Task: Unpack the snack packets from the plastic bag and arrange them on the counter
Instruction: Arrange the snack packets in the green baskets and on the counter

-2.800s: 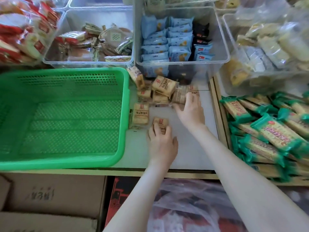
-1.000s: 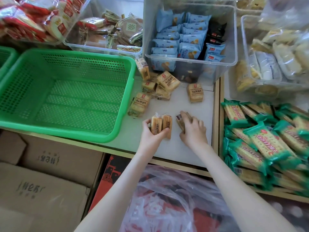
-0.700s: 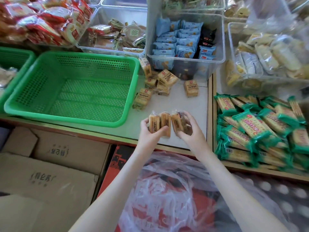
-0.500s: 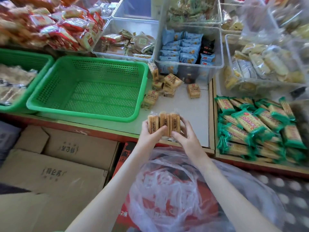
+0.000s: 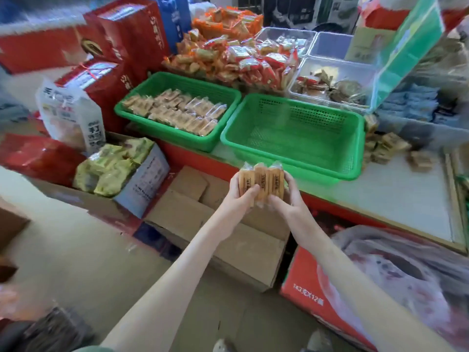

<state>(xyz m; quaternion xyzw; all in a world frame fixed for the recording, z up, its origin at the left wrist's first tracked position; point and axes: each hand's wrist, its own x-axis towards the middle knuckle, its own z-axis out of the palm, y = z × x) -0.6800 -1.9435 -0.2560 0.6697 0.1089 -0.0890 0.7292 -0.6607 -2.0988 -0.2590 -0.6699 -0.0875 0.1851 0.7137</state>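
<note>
Both hands are closed together around one load: the left hand (image 5: 241, 196) and right hand (image 5: 288, 199) press three snack packets (image 5: 261, 181) side by side, upright, in the centre of the frame. The packets hang just in front of the desk (image 5: 406, 199), near the front rim of the empty green basket (image 5: 304, 169) and above the open cardboard boxes (image 5: 215, 224) on the floor. The weak point is the middle packet. It appears to be held only by pressure from its neighbours, and the wrappers look slick, so if either hand eases off it could slide out and drop into the boxes, not onto the desk. Squeezing harder to stop that could crush whatever is inside. The picture is smeared, which suggests the view is swinging, so a set-down aimed in a hurry might catch a basket rim and tip the trio over. If they are bound for the filled green basket (image 5: 165, 134) in the upper left of centre, lowering three at once could knock its neat rows askew. More loose packets (image 5: 385, 148) lie on the desk at the right edge, and the plastic bag (image 5: 406, 275) sits at lower right, so plenty of the job looks undone.
</note>
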